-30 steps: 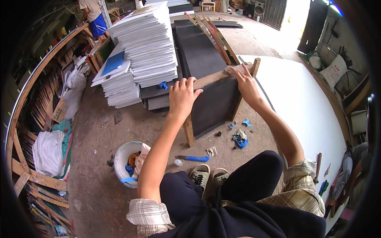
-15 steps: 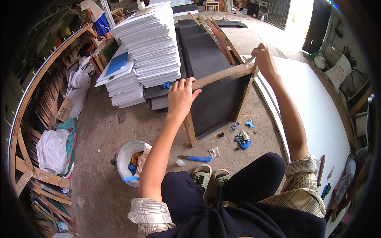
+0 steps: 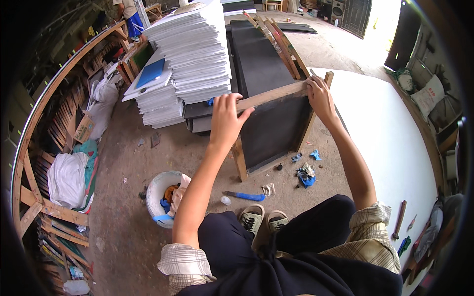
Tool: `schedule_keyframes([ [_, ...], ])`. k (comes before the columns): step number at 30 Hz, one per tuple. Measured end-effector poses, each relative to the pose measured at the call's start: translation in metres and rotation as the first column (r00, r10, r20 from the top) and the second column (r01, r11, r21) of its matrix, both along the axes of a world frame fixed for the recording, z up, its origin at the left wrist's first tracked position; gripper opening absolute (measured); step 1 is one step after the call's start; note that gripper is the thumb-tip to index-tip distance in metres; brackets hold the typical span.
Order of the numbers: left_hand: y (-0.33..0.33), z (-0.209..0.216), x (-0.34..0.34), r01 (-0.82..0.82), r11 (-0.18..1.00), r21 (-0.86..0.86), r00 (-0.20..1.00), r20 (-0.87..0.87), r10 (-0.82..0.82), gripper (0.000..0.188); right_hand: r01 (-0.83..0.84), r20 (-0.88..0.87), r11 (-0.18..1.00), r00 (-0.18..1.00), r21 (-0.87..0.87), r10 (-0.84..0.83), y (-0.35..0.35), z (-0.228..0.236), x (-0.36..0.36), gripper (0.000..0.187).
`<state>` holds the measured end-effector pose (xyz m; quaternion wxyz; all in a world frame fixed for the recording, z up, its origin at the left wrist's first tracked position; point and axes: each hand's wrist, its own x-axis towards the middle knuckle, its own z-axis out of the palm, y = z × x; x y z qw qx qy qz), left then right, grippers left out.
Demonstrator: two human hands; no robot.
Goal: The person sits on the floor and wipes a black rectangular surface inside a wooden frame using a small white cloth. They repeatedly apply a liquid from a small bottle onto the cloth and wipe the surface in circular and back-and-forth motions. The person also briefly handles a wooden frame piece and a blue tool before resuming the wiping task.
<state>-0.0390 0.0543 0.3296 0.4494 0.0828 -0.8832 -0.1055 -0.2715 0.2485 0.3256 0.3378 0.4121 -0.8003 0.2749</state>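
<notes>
A wooden frame (image 3: 276,95) with a black panel (image 3: 276,130) set in it stands upright in front of my knees. My left hand (image 3: 227,121) grips its upper left corner, fingers curled over the edge and thumb along the top bar. Near the upper right corner, my right hand (image 3: 322,98) bends its fingers down onto the same bar. A sliver of a thin pale scrap shows at those fingertips; the fingers hide most of it, so its kind is unclear.
A blue-handled tool (image 3: 245,196) and blue scraps (image 3: 307,178) lie on the floor. Left stands a bucket (image 3: 157,190) with rags. Behind are stacked white sheets (image 3: 197,54) and black panels (image 3: 259,54). A large white board (image 3: 382,148) spans the right, bearing a hammer (image 3: 400,219). Another person (image 3: 131,17) stands far left.
My right hand has come from above the frame's right corner leftward and down onto the top bar, covering most of the pale scrap. My left hand stays at the left corner.
</notes>
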Motion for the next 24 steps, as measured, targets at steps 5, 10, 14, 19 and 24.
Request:
schedule_keyframes([
  [5,-0.003,-0.002,0.005,0.174,0.815,0.552,0.983,-0.052,-0.174,0.05,0.064,-0.066,0.993,0.995,-0.095,-0.07,-0.014,-0.014,0.016,0.028],
  [10,-0.027,-0.013,0.0,0.329,0.65,0.685,0.936,-0.145,-0.321,0.032,-0.285,-0.1,0.949,0.957,-0.134,0.274,-0.083,-0.013,0.119,0.032],
  [14,-0.028,-0.013,-0.001,0.352,0.669,0.654,0.927,-0.143,-0.348,0.026,-0.472,-0.163,0.876,0.876,-0.102,0.453,-0.096,-0.009,0.147,0.035],
  [19,-0.034,-0.014,-0.002,0.321,0.77,0.551,0.935,-0.054,-0.351,0.023,-0.19,-0.157,0.978,0.972,-0.083,0.175,-0.047,-0.005,0.057,0.026],
  [24,-0.036,-0.016,-0.011,0.372,0.701,0.608,0.918,-0.128,-0.376,0.022,-0.081,-0.17,0.982,0.984,-0.171,0.051,-0.058,-0.016,0.065,0.023],
])
